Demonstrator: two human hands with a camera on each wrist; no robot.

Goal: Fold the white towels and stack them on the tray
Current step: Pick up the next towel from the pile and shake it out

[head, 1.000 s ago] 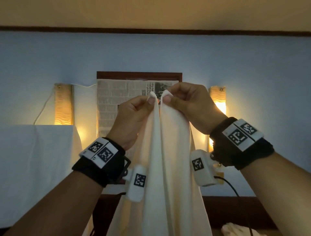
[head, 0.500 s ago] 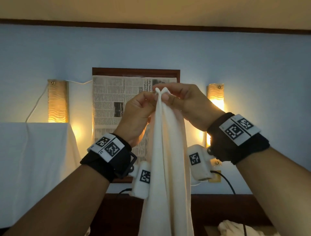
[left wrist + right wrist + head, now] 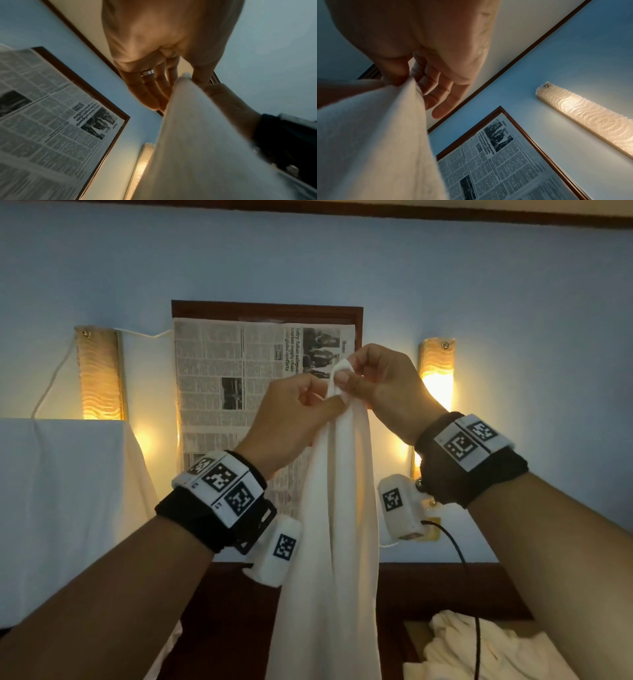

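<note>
A white towel (image 3: 337, 525) hangs lengthwise in front of me, doubled over, its two top corners brought together. My right hand (image 3: 371, 381) pinches those corners at the very top. Just below, my left hand (image 3: 301, 412) grips the gathered cloth with thumb and fingers. In the left wrist view the towel (image 3: 197, 142) runs up to my left hand (image 3: 173, 81). The right wrist view has my right hand (image 3: 406, 77) pinching the towel (image 3: 373, 135) between thumb and forefinger. More crumpled white towels (image 3: 479, 648) lie at the lower right. No tray can be made out.
A framed newspaper (image 3: 239, 392) hangs on the blue wall straight ahead, with a lit wall lamp (image 3: 101, 374) to its left and another lamp (image 3: 436, 371) to its right. A white-draped piece of furniture (image 3: 65, 508) stands at the left. Dark wood (image 3: 445, 587) runs below.
The two top corners, held slightly apart a second ago, have been brought together. My right hand now holds both, and my left hand has slid a little lower on the towel.
</note>
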